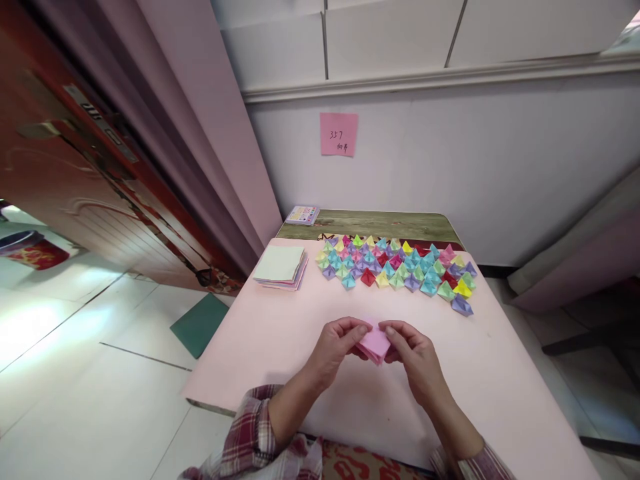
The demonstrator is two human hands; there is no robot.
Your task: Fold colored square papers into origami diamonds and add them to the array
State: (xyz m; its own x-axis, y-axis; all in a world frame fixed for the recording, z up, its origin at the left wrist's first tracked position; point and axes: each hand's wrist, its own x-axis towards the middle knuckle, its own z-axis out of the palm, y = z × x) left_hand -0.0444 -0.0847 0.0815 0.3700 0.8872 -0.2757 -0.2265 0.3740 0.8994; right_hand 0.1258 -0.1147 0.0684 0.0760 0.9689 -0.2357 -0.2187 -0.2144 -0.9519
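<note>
- You are pinching the pink paper (376, 341) between left hand (336, 347) and right hand (414, 348), nearer you than the boats (395, 265).
- It is probably feeling light, soft, easily creased; fingertips are suiting its side edges.

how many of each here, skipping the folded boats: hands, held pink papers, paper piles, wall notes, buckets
left hand and right hand: 2
held pink paper: 1
paper pile: 1
wall note: 1
bucket: 1
total: 6
</note>
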